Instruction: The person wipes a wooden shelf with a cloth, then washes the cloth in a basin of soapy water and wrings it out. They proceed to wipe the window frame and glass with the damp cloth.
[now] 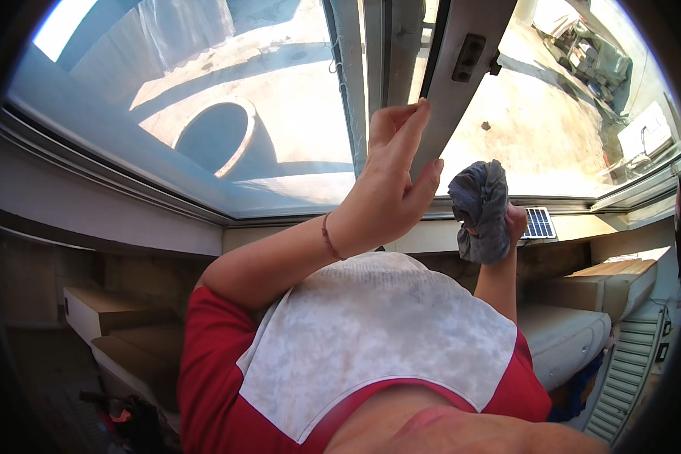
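My left hand (394,187) is raised before the upright window frame (437,113), empty, with the thumb apart from the bent fingers. Its fingertips lie over the frame's inner edge; whether they touch it I cannot tell. A thin reddish bracelet (329,235) circles that wrist. To the right, my right hand (516,222) grips a bunched grey cloth (479,210), which hides most of the fingers. The cloth stands out in front of the lower window rail. A glass pane (284,113) fills the left side, and a bright opening shows a yard on the right.
A small solar panel (539,223) rests on the windowsill (584,225) beside my right hand. Below the sill are a white padded seat (570,335), a ribbed radiator (624,363) and a box-like piece of furniture (113,309). The frame bears a dark latch plate (469,58).
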A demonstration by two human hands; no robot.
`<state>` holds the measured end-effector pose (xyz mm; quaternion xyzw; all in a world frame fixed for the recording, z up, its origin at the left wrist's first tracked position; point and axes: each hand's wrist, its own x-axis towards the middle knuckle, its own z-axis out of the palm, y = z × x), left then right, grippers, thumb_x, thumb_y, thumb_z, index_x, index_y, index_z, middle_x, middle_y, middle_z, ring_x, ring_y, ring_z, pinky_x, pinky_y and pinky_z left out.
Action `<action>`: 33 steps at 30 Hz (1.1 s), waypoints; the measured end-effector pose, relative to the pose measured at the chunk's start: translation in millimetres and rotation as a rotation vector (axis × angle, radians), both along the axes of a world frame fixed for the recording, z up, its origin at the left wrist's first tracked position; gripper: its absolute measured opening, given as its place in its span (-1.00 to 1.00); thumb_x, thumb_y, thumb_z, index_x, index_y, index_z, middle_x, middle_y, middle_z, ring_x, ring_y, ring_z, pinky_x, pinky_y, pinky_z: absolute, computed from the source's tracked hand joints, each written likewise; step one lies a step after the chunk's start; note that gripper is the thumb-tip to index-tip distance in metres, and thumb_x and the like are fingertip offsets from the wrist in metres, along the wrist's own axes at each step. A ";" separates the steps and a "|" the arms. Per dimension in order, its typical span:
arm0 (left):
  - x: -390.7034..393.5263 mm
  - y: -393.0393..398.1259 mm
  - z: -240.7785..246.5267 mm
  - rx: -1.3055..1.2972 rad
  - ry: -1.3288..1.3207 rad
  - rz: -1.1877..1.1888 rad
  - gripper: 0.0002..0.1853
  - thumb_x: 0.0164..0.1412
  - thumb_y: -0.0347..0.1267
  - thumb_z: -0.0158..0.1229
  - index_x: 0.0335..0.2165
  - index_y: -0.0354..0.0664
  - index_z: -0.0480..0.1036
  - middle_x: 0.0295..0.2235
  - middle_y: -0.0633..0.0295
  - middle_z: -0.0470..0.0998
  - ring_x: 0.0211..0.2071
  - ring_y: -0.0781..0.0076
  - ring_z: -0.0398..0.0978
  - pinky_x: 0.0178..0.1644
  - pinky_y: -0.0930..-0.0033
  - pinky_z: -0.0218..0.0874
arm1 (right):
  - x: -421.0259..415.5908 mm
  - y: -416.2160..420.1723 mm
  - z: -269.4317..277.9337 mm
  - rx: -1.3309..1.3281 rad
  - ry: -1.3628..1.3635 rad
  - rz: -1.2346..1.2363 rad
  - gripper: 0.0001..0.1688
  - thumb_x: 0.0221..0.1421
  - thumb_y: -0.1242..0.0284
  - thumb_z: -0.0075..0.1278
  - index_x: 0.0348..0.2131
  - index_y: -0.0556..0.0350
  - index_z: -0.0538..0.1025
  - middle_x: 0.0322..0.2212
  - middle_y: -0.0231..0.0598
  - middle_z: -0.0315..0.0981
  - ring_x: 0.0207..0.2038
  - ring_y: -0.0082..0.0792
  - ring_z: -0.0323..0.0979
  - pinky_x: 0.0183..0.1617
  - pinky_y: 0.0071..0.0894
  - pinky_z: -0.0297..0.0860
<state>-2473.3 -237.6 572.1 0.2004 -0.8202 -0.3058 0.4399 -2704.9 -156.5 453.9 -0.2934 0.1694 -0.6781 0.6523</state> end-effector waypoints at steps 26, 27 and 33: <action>-130.9 -17.1 7.4 0.064 -0.046 -0.334 -0.42 0.20 -0.46 0.05 0.17 -0.23 0.12 0.10 0.01 0.10 0.17 0.10 0.19 0.25 0.13 0.05 | -136.8 100.6 -264.6 0.819 -0.158 -0.673 -0.59 0.27 0.38 -0.30 -0.24 0.39 0.48 -0.34 -0.03 0.53 -0.33 -0.16 0.54 -0.15 -0.14 0.47; -137.7 -17.7 7.9 0.059 -0.046 -0.336 -0.43 0.20 -0.46 0.05 0.17 -0.23 0.13 0.09 0.01 0.11 0.17 0.10 0.19 0.24 0.13 0.05 | -135.0 97.5 -259.4 0.862 -0.152 -0.695 -0.59 0.27 0.38 -0.30 -0.25 0.40 0.47 -0.33 -0.03 0.53 -0.33 -0.13 0.53 -0.15 -0.13 0.47; -182.3 -14.0 13.6 0.045 -0.060 -0.350 -0.46 0.18 -0.39 0.09 0.13 -0.21 0.22 0.06 -0.03 0.17 0.13 0.08 0.25 0.21 0.15 0.10 | -163.1 77.3 -244.9 0.892 -0.250 -0.742 -0.54 0.30 0.34 -0.33 -0.30 0.42 0.46 -0.34 -0.04 0.53 -0.33 -0.09 0.53 -0.15 -0.12 0.48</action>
